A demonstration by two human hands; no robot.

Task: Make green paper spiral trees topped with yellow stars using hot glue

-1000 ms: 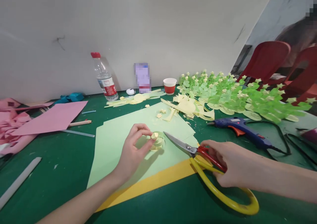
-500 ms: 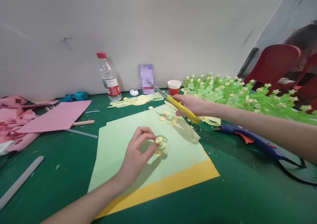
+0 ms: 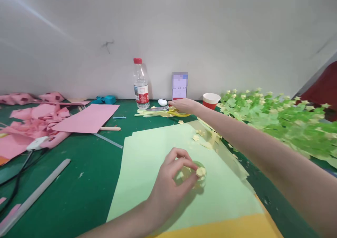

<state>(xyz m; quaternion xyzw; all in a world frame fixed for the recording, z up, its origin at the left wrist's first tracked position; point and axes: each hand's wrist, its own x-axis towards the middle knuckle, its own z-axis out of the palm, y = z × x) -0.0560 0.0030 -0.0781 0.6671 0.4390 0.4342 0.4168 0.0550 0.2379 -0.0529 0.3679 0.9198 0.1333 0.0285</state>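
Observation:
My left hand (image 3: 173, 183) pinches a small pale yellow folded-paper piece (image 3: 200, 172) between thumb and fingertips. The piece is above a green paper sheet (image 3: 147, 160), with a curled strip around and under it. My right hand (image 3: 184, 106) reaches to the back of the table, its fingers stretched out flat over yellow-handled scissors (image 3: 159, 108). Those scissors lie on pale paper strips (image 3: 143, 113), blades pointing left; the hand partly covers the handles. Small yellow paper bits (image 3: 195, 138) lie on the sheet's right side.
A water bottle (image 3: 141, 87), a propped phone (image 3: 179, 87), a white rounded object (image 3: 162, 102) and a red-white paper cup (image 3: 210, 100) stand along the wall. Green paper leaves with yellow stars (image 3: 263, 115) fill the right. Pink paper (image 3: 88, 118) and a white stick (image 3: 37, 192) lie left.
My right hand has carried the scissors back and left, down onto the paper strips, and its fingers have straightened. My left hand keeps its pinch. The view has turned right.

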